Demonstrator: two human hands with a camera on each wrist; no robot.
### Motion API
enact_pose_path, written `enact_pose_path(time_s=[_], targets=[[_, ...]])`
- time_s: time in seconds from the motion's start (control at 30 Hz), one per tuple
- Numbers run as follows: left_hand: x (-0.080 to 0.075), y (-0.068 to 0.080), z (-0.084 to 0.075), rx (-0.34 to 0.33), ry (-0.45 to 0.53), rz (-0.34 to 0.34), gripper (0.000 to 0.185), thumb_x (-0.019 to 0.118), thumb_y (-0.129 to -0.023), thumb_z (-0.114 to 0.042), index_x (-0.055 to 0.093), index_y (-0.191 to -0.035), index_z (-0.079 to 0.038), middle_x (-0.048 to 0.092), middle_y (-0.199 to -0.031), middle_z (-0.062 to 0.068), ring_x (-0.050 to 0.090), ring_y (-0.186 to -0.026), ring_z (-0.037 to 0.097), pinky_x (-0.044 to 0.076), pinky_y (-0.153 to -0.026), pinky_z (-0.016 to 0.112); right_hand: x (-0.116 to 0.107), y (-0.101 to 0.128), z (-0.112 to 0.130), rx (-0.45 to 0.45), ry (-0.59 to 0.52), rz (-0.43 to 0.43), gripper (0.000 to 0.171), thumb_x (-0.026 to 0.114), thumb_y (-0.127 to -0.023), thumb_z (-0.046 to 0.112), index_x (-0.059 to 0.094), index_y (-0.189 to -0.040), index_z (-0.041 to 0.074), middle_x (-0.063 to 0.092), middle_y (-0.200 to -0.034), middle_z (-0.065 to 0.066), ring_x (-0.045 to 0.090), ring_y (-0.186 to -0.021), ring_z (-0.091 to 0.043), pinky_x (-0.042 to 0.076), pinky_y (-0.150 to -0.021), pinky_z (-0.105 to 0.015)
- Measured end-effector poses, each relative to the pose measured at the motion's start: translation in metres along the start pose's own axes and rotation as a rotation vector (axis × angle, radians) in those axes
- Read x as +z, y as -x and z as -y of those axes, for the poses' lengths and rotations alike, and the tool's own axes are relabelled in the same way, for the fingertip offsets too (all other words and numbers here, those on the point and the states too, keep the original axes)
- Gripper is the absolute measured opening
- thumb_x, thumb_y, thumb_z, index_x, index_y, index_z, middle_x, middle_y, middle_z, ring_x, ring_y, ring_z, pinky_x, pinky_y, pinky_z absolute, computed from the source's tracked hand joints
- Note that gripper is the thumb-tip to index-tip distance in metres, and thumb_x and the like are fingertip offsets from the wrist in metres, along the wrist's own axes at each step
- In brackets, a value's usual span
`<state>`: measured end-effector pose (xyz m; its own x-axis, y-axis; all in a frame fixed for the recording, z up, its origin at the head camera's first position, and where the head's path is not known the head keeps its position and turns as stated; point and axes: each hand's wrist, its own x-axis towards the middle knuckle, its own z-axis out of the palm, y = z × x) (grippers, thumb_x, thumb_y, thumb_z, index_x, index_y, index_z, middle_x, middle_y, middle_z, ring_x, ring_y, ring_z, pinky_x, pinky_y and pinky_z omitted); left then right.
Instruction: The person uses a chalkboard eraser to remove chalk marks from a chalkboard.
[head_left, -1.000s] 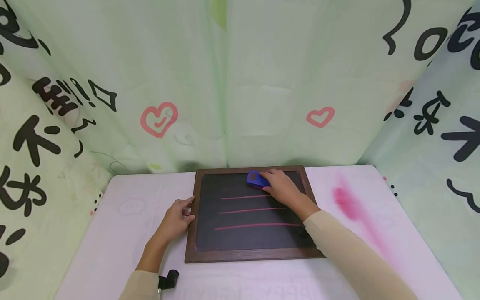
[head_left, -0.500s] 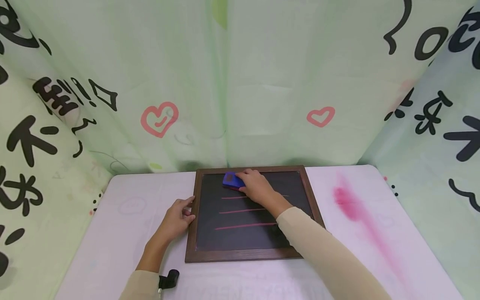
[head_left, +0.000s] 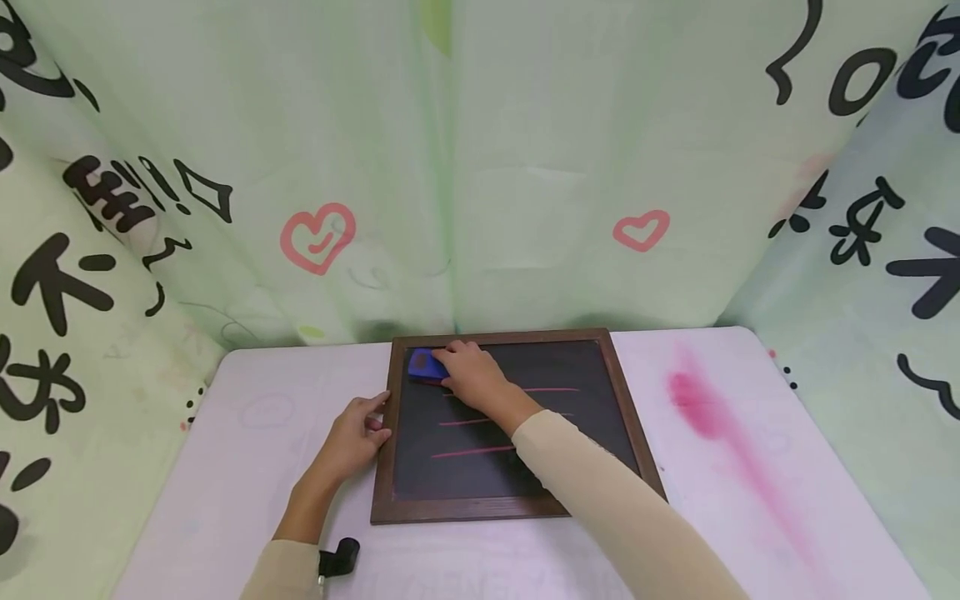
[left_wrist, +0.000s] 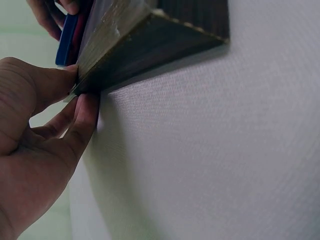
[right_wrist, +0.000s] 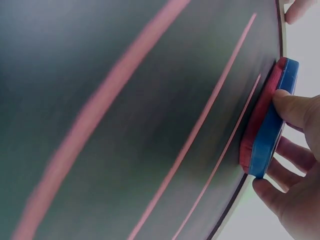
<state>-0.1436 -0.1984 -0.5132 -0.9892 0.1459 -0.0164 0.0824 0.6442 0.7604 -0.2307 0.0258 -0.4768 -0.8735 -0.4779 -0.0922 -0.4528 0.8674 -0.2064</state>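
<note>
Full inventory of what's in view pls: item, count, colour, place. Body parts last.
Chalkboard eraser: 1, blue with red felt, on the board's far left
Framed chalkboard: 1, black with brown frame, flat on the table
Chalk lines: 3, pink, across the board, partly hidden by the right arm
Table: 1, white, under the board
Smear: 1, pink, tabletop right of the board
Cloth backdrop: piece count unclear, pale green, behind and at both sides
Hearts: 2, pinkish red, on the rear cloth
Lettering: many, black, mostly on the side cloths
Wrist device: 1, black, by the left cuff
Sleeves: 2, beige, both forearms
Left grip: 1, bare, touching the frame's left edge
Right grip: 1, bare, holding the eraser
</note>
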Motion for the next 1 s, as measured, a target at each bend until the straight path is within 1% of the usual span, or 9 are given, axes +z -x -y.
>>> enact_pose_path(time_s=[0.27,0.47,0.73,1.0], targets=[[-0.001,0.001,0.001,-0.011,0.003,0.006,0.06,0.07,-0.088,0.01,0.054,-0.145,0.005,0.059,-0.121,0.024,0.061,-0.09,0.023,0.049,-0.071,0.022,0.002,-0.004,0.014,-0.025,0.025,-0.01,0.053,0.069,-0.1,0.028,0.055,-0.15,0.018,0.058,-0.146,-0.01,0.057,-0.13,-0.031,0.051,-0.105,-0.047],[-0.001,0.001,0.001,0.005,0.004,0.006,0.058,0.07,-0.088,0.011,0.054,-0.144,0.006,0.059,-0.12,0.025,0.061,-0.09,0.023,0.049,-0.07,0.023,0.003,-0.005,0.014,-0.014,0.019,-0.014,0.053,0.069,-0.1,0.03,0.056,-0.15,0.019,0.058,-0.146,-0.009,0.056,-0.131,-0.03,0.051,-0.106,-0.045],[0.0,-0.001,0.001,0.003,-0.007,0.012,0.059,0.07,-0.088,0.01,0.054,-0.145,0.007,0.059,-0.12,0.025,0.061,-0.09,0.023,0.049,-0.07,0.023,0.003,-0.002,0.004,-0.003,-0.008,0.006,0.054,0.069,-0.1,0.028,0.054,-0.151,0.02,0.056,-0.148,-0.01,0.054,-0.133,-0.031,0.049,-0.108,-0.046],[-0.001,-0.001,0.0,0.005,-0.007,0.017,0.059,0.07,-0.088,0.01,0.053,-0.145,0.007,0.059,-0.12,0.024,0.06,-0.09,0.023,0.049,-0.071,0.024,0.001,0.007,-0.017,-0.007,-0.053,0.014,0.056,0.069,-0.1,0.025,0.051,-0.153,0.019,0.054,-0.148,-0.012,0.051,-0.136,-0.034,0.047,-0.11,-0.048]])
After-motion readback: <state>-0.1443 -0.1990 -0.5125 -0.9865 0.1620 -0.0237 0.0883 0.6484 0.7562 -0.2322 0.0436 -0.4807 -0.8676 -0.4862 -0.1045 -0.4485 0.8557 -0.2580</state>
